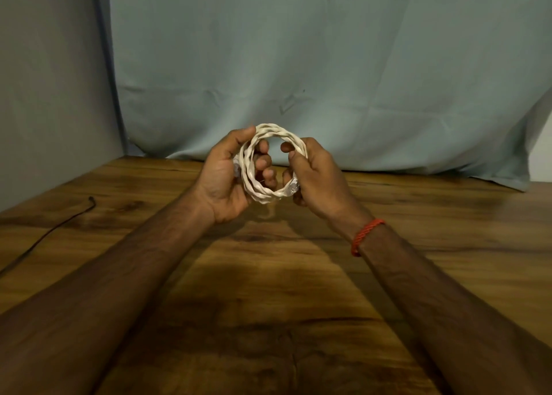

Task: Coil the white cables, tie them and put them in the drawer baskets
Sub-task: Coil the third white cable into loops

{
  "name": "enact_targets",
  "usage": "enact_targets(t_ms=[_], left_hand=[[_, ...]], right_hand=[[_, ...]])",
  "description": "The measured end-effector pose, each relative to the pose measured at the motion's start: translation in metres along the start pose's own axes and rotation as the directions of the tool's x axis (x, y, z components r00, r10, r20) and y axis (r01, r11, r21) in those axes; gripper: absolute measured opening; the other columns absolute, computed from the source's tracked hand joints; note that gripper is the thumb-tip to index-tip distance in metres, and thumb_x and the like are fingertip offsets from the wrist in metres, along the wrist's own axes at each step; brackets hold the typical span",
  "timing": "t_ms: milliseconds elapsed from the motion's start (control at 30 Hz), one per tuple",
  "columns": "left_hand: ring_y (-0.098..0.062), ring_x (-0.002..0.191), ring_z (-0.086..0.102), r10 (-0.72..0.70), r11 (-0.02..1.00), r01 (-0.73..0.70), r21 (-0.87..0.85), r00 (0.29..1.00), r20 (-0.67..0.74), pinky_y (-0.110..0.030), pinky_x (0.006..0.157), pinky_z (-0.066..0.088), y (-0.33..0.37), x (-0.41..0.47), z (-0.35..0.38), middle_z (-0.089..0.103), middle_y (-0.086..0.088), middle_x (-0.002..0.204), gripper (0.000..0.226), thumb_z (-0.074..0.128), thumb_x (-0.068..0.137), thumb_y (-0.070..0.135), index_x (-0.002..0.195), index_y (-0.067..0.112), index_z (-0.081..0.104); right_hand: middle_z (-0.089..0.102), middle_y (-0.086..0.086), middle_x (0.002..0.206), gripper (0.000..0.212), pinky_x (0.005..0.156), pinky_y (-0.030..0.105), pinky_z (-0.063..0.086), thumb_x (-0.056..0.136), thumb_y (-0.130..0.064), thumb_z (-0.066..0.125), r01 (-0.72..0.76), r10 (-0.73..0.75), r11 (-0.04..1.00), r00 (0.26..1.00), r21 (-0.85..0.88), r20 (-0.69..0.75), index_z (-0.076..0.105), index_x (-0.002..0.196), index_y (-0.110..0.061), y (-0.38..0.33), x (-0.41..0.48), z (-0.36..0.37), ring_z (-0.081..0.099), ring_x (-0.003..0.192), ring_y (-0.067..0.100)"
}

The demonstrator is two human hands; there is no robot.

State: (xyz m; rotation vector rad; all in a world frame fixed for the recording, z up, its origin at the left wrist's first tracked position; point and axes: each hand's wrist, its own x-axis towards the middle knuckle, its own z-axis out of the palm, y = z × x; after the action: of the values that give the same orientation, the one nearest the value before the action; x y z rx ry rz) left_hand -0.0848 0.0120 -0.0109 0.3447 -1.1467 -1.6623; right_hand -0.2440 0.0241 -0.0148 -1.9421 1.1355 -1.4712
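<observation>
Fingers (263, 158) — left hand (222, 175), right hand (315, 173) — grip cable coil (279, 133) above table (298, 281).

I see a cream-white twisted cable coil (280, 132), a red-orange braided thread wristband (366, 233), a brown wooden table (268, 281) with dark grain, a pale blue-grey cloth backdrop (298, 65), and a thin cord (38, 239), probably black.

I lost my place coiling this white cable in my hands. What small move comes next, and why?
Probably tuck the plug end at the right hand into the ring: the white cable is already wound round itself, the left hand grips it, and no tie shows.
</observation>
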Motion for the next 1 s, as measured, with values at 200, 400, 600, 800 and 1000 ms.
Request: enact_targets(t_ms=[200,400,600,800,1000], left_hand=[[-0.024,0.059,0.061,-0.044,0.98,0.054,0.193,0.997,-0.056,-0.032,0.066,0.054,0.002,-0.002,-0.008,0.06,-0.007,0.058,0.039,0.051,0.086,0.039,0.091,0.006,0.071],[-0.02,0.051,0.052,-0.076,0.996,0.075,0.042,0.996,0.041,-0.034,0.07,0.05,-0.003,-0.001,-0.001,0.047,-0.002,0.047,0.043,0.044,0.095,0.042,0.07,0.011,0.059],[-0.012,0.039,0.031,-0.117,0.984,0.148,-0.094,0.953,0.281,-0.031,0.067,0.046,0.001,-0.003,-0.002,0.032,0.003,0.045,0.044,0.037,0.101,0.042,0.066,0.016,0.045],[-0.013,0.038,0.024,-0.069,0.968,0.158,-0.196,0.915,0.398,-0.031,0.06,0.039,0.004,-0.007,-0.002,0.025,0.004,0.046,0.039,0.041,0.098,0.038,0.066,0.016,0.042],[-0.016,0.039,0.028,-0.032,0.939,0.176,-0.295,0.9,0.435,-0.034,0.064,0.043,0.004,-0.011,0.001,0.029,0.001,0.047,0.035,0.04,0.099,0.033,0.068,0.017,0.036]], right_hand=[[0.06,-0.004,0.069,0.02,0.054,0.025,0.04,0.104,-0.014,0.043,0.033,-0.033,0.991,0.999,-0.133,0.003,0.059,0.116,-0.012,0.005,0.003,-0.008,0.054,0.054,0.006],[0.059,-0.002,0.07,0.019,0.056,0.027,0.039,0.104,-0.018,0.044,0.012,-0.014,0.995,1.0,-0.099,-0.022,0.059,0.115,-0.013,0.01,0.004,-0.006,0.054,0.055,0.008],[0.061,-0.003,0.07,0.023,0.06,0.03,0.04,0.103,-0.025,0.047,0.012,-0.012,1.0,1.0,-0.022,-0.007,0.062,0.117,-0.016,0.011,0.0,0.0,0.056,0.06,0.013],[0.067,0.005,0.079,0.03,0.052,0.029,0.046,0.103,-0.04,0.048,-0.29,0.247,0.919,0.952,0.266,0.183,0.068,0.099,-0.017,-0.012,-0.008,-0.002,0.063,0.072,0.02],[0.065,0.005,0.067,0.034,0.049,0.027,0.038,0.104,-0.038,0.046,-0.34,0.244,0.813,0.936,0.473,0.253,0.069,0.091,-0.017,-0.016,-0.009,0.006,0.057,0.059,0.02]])
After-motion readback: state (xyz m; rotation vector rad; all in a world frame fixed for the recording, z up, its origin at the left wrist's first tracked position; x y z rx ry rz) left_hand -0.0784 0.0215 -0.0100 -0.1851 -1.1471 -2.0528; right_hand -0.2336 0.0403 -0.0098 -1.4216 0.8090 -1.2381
